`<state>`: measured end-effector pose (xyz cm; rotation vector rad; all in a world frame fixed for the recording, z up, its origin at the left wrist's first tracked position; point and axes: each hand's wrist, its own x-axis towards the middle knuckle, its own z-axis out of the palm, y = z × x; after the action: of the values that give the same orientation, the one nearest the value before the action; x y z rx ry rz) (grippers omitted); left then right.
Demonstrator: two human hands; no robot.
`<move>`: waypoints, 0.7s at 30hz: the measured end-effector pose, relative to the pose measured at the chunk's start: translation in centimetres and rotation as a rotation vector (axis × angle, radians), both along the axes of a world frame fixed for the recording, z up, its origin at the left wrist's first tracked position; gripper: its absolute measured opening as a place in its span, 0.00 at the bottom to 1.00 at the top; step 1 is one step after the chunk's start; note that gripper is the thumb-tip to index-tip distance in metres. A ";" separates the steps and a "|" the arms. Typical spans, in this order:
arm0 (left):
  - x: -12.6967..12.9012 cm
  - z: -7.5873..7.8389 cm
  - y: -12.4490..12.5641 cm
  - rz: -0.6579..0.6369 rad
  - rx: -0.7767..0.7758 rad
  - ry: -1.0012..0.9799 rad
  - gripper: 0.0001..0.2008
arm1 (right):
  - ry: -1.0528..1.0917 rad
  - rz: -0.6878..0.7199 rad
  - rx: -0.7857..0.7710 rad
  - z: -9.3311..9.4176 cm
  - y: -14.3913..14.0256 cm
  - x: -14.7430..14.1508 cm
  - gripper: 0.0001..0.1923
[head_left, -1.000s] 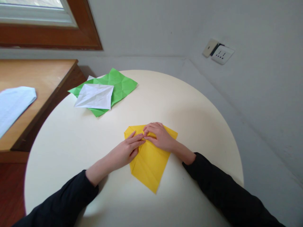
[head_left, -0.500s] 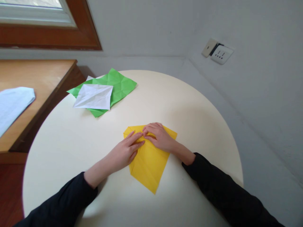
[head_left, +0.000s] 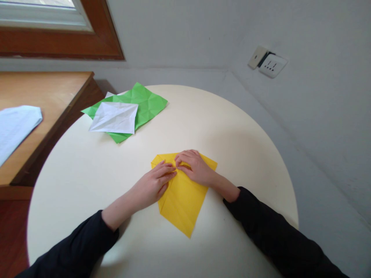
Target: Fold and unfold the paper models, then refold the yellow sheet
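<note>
**Hands pressed flat on folded yellow paper**

Little had moved since the earlier frames: the left hand's fingers had curled in slightly and drawn a touch closer to the right hand, while the paper and the right hand lay as they had been.

The left hand (head_left: 153, 184) rested palm down on the left part of the yellow paper (head_left: 182, 200), its fingers stretched toward the middle of the sheet's upper fold. It was not closed around anything; the fingers lay flat, pressing the paper against the round table (head_left: 226, 127). The right hand (head_left: 193, 166) lay on the upper right part of the same sheet, fingers bent and pointing left, their tips just beside those of the left hand. It too gripped nothing and only pressed down on the fold. Whether a thumb was tucked under a flap could not be told.

The yellow paper lay on the cream table near its middle, a little toward the person, folded so that its upper edge formed a broad band and its lower end ran to a point toward the person. Both dark sleeves (head_left: 272, 231) reached in from the bottom of the view.

Well apart, at the far left of the table, a creased green sheet (head_left: 147, 104) lay flat with a white sheet (head_left: 114, 117) on top of it. Beside the table stood a wooden desk (head_left: 52, 88) bearing a pale folded paper (head_left: 14, 125). On the grey wall to the right sat a white socket (head_left: 272, 65).
</note>
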<state>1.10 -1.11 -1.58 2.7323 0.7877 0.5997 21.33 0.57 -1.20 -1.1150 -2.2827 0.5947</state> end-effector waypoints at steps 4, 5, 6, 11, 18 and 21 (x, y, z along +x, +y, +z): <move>-0.2 -0.2 0.1 0.002 0.011 0.007 0.16 | -0.004 -0.001 0.001 0.0 0.0 0.0 0.07; -0.2 -0.2 0.1 0.002 0.015 0.006 0.16 | -0.004 0.000 0.002 0.0 0.0 0.0 0.07; -0.2 -0.2 0.1 0.002 0.018 0.006 0.16 | -0.005 0.001 0.002 0.0 0.0 0.0 0.07; -0.2 0.0 0.1 -0.012 0.014 0.011 0.16 | -0.002 0.012 0.009 -0.1 0.1 0.2 0.08; -0.6 -0.3 0.3 -0.040 -0.004 0.010 0.16 | 0.002 0.017 0.017 -0.2 0.1 0.2 0.10; -0.8 -0.3 0.4 -0.058 -0.026 0.008 0.18 | 0.002 0.014 0.013 -0.2 0.0 0.2 0.09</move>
<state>0.35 -0.66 -1.93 2.7253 0.7107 0.5632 21.49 0.61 -1.38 -1.0923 -2.2913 0.5860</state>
